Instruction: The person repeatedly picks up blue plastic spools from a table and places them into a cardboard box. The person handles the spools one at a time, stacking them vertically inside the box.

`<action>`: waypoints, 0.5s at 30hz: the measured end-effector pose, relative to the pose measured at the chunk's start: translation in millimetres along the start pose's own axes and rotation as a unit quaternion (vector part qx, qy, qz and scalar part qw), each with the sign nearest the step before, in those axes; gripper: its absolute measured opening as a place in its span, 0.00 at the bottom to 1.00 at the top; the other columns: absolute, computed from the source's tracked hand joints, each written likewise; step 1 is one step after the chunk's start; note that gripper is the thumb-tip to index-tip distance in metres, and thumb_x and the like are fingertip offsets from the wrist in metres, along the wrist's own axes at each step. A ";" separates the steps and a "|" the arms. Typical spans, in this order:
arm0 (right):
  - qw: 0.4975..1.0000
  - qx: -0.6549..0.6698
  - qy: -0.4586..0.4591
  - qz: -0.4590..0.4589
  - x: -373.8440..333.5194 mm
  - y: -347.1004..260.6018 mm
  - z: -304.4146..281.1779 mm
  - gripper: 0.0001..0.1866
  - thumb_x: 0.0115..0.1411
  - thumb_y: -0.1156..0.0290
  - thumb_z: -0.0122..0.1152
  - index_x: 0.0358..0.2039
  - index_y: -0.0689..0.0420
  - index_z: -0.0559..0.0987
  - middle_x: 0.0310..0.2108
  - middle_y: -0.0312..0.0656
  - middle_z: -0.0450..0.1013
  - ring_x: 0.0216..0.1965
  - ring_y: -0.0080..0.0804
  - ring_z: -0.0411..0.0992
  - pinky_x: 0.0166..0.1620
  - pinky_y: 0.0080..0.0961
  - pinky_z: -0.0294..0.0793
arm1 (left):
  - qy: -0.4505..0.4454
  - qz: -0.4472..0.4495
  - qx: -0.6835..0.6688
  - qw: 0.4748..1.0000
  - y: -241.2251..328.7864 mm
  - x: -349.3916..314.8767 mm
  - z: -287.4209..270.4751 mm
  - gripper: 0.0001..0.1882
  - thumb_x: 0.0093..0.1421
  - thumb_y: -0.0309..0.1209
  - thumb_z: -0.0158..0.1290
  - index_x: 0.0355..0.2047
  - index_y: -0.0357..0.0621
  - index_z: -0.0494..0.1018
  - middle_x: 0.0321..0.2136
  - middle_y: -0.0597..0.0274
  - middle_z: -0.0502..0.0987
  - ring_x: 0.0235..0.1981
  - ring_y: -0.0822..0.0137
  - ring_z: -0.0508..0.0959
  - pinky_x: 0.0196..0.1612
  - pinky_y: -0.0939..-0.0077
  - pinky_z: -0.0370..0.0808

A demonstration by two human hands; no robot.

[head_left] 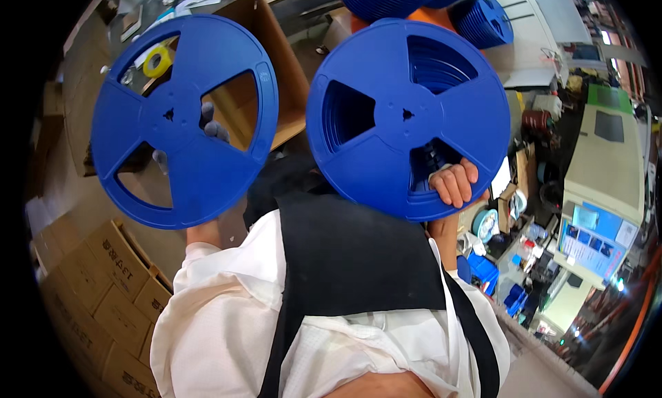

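Observation:
Two groups of round blue plastic reels are held up in front of my chest. On the left is a single blue reel [214, 184] with three window openings. Behind it is my left hand [216, 130], in grey-tipped covering; its fingertips show through the openings, spread against the back, and the palm is hidden. To the right, a stack of blue reels [372, 67] faces me, with more rims visible through its windows. My bare right hand [455, 183] curls its fingers through the lower right window and grips the stack's rim.
An open cardboard box [283, 67] stands behind the left reel. More blue reels [483, 19] sit at the far edge, with a yellow tape roll [158, 62] on the far left table. Stacked cartons [103, 288] are at lower left; a pale machine [607, 164] stands right.

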State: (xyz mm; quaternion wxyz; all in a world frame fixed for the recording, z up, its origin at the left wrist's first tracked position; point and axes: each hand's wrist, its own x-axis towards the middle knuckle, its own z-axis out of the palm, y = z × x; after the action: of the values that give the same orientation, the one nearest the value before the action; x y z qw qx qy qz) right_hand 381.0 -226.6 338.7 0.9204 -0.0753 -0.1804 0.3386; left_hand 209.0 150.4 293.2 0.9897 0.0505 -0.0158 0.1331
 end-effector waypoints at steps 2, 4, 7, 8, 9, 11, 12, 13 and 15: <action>1.000 -0.013 0.009 0.000 11.7 7.4 6.0 0.17 0.55 0.62 0.65 0.37 0.57 0.69 0.20 0.32 0.67 0.18 0.22 0.66 0.27 0.22 0.65 | 0.013 -0.011 0.029 0.999 2.3 5.9 2.6 0.36 0.57 0.36 0.59 0.62 0.41 0.56 0.48 0.47 0.72 0.47 0.58 0.74 0.51 0.64 0.74; 0.998 -0.019 0.050 -0.019 23.9 17.8 12.1 0.18 0.56 0.62 0.64 0.38 0.56 0.68 0.21 0.31 0.64 0.21 0.21 0.64 0.31 0.23 0.64 | 0.081 -0.034 0.085 0.993 -1.2 29.5 1.1 0.35 0.58 0.36 0.57 0.62 0.42 0.56 0.47 0.48 0.72 0.46 0.59 0.75 0.51 0.65 0.74; 0.993 -0.050 0.106 -0.006 51.0 35.3 18.0 0.18 0.55 0.59 0.63 0.38 0.56 0.68 0.23 0.32 0.64 0.23 0.22 0.62 0.34 0.25 0.63 | 0.145 -0.094 0.275 0.946 -5.5 66.8 -3.1 0.36 0.58 0.37 0.57 0.63 0.44 0.54 0.49 0.49 0.72 0.47 0.60 0.74 0.51 0.68 0.73; 0.990 -0.069 0.127 0.006 57.7 44.3 17.8 0.20 0.55 0.57 0.62 0.39 0.56 0.68 0.23 0.33 0.63 0.25 0.23 0.63 0.34 0.26 0.64 | 0.137 -0.141 0.402 0.895 -16.6 76.5 -1.8 0.39 0.57 0.37 0.58 0.65 0.44 0.52 0.50 0.49 0.71 0.49 0.61 0.73 0.53 0.70 0.71; 0.982 -0.110 0.152 0.025 65.7 56.3 21.8 0.22 0.53 0.57 0.63 0.40 0.57 0.69 0.23 0.33 0.64 0.25 0.25 0.63 0.34 0.27 0.62 | 0.113 -0.190 0.507 0.833 -30.5 91.1 -3.1 0.43 0.56 0.38 0.59 0.67 0.45 0.49 0.52 0.49 0.70 0.50 0.61 0.72 0.55 0.72 0.69; 0.963 -0.181 0.187 0.067 79.8 92.9 36.5 0.24 0.52 0.58 0.62 0.43 0.59 0.68 0.27 0.36 0.69 0.27 0.26 0.68 0.37 0.26 0.68 | -0.005 -0.203 0.646 0.736 -67.1 105.4 -7.8 0.51 0.50 0.42 0.64 0.67 0.40 0.48 0.62 0.41 0.58 0.65 0.49 0.57 0.65 0.68 0.55; 0.942 -0.226 0.222 0.108 81.3 106.2 38.0 0.26 0.52 0.58 0.62 0.46 0.60 0.68 0.31 0.39 0.70 0.30 0.29 0.70 0.41 0.29 0.69 | -0.028 -0.188 0.722 0.666 -83.1 105.7 -7.3 0.53 0.48 0.42 0.66 0.67 0.40 0.47 0.61 0.38 0.58 0.65 0.50 0.56 0.66 0.67 0.53; 0.915 -0.275 0.259 0.141 82.1 114.5 41.3 0.28 0.52 0.58 0.62 0.48 0.62 0.67 0.34 0.42 0.72 0.34 0.32 0.72 0.44 0.32 0.71 | 0.071 -0.272 0.617 0.735 -88.8 109.6 -2.1 0.54 0.47 0.39 0.67 0.67 0.39 0.46 0.60 0.39 0.60 0.64 0.50 0.59 0.63 0.66 0.59; 0.876 -0.334 0.307 0.162 89.0 124.1 49.1 0.31 0.51 0.59 0.62 0.52 0.64 0.67 0.40 0.47 0.74 0.39 0.38 0.74 0.49 0.36 0.72 | 0.098 -0.260 0.441 0.854 -72.9 114.3 -11.4 0.50 0.47 0.34 0.67 0.66 0.40 0.49 0.57 0.43 0.66 0.58 0.50 0.67 0.57 0.68 0.67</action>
State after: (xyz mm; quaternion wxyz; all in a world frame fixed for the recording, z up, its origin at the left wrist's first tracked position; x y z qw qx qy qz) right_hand 351.1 -73.7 376.7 0.7819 -0.5065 0.0238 0.3626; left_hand 338.7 111.5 280.0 0.8588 0.4701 0.1556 -0.1313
